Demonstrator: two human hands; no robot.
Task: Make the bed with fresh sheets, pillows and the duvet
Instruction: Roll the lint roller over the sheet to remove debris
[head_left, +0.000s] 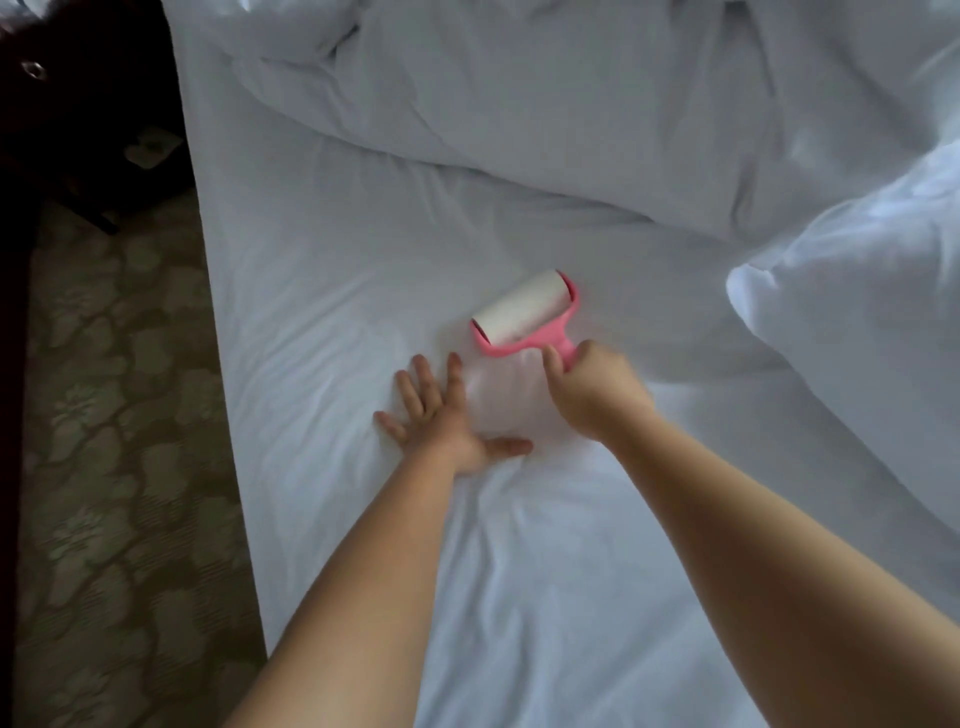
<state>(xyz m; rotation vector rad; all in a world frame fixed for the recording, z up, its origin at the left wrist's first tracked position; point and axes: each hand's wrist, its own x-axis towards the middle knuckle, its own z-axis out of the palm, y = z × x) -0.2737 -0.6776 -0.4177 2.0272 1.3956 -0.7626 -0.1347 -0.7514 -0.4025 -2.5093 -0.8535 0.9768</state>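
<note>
A white fitted sheet (519, 571) covers the mattress and shows light creases. My left hand (441, 421) lies flat on it with fingers spread, pressing the fabric. Just right of it, my right hand (592, 384) grips the pink handle of a lint roller (524, 309), whose white roll rests on the sheet ahead of my fingers. A rumpled white duvet (519, 93) is bunched across the far part of the bed. A white pillow (857, 322) lies at the right edge of the view.
The bed's left edge (228, 415) drops to a patterned carpet (119, 467). Dark furniture (78, 104) stands at the top left beside the bed, with a pale object lying on it.
</note>
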